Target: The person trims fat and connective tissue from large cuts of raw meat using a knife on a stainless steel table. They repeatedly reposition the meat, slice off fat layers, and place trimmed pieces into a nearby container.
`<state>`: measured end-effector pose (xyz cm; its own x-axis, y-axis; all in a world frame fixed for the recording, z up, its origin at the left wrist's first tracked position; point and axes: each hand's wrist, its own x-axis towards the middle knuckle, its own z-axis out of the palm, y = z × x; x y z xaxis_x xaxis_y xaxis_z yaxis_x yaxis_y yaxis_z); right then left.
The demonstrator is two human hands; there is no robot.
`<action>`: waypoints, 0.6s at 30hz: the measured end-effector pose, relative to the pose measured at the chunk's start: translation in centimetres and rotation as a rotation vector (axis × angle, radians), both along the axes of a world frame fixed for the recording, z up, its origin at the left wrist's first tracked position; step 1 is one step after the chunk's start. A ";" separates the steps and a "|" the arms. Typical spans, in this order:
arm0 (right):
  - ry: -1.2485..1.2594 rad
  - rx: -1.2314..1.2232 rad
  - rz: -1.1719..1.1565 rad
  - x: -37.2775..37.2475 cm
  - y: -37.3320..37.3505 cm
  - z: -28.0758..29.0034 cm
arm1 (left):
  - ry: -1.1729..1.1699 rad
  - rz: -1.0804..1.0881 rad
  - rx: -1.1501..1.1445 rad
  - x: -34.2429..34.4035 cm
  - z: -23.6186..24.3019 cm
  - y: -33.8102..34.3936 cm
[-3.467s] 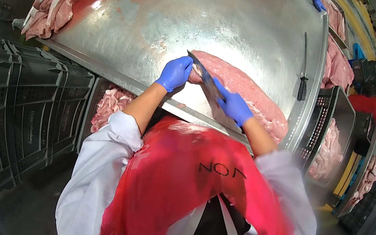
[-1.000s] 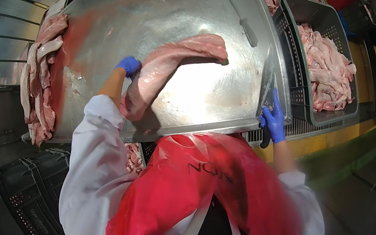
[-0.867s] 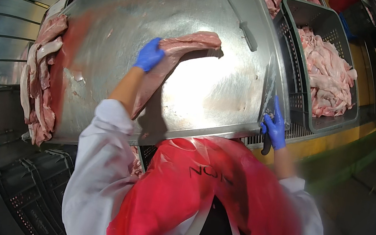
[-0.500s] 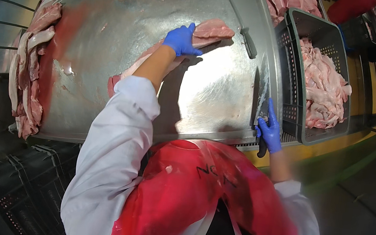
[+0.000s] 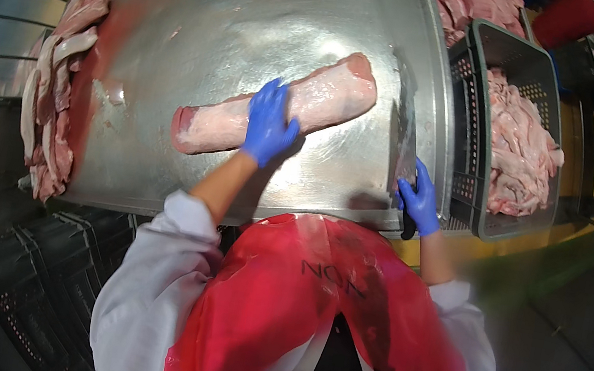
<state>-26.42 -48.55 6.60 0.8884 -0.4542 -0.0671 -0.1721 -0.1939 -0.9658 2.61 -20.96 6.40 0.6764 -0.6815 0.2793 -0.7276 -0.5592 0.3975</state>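
Brightly lit steel table point(image 5: 211, 42) in a meat-cutting room, seen from above through a round, fisheye view. Across its middle lies a long, pale pink piece of meat point(image 5: 333, 99), slanting from lower left to upper right, with a darker red end at the left. The worker's left hand point(image 5: 267, 126), in a blue glove, rests on top near the middle, open, fingers extended away from the body and thumb spread to the right; it presses on the meat without wrapping around it. The right hand point(image 5: 421, 202), also gloved in blue, is at the table's right edge, closed around the handle of a knife point(image 5: 406, 137), whose blade points away from the worker, apart from the meat. Strips of meat point(image 5: 57, 96) are heaped along the table's left edge. Beyond the right edge stands a grey crate point(image 5: 477, 136) holding pale meat pieces point(image 5: 517, 153). The worker wears a red apron point(image 5: 326, 297) over white sleeves point(image 5: 157, 272).
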 end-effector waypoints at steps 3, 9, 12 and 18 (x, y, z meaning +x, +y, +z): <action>0.096 -0.144 0.151 9.3 -0.8 3.2 | -0.077 0.671 -0.060 -5.5 -5.2 9.9; -0.029 -0.313 0.269 29.5 -2.1 -1.8 | 0.596 1.164 -0.843 -0.2 -4.1 10.7; 0.065 -0.426 0.200 29.4 -0.7 -3.6 | 0.718 1.152 -1.047 2.2 -3.2 10.0; 0.249 -0.088 -0.024 14.4 8.6 -2.1 | 0.543 0.922 -0.870 11.8 -4.0 7.2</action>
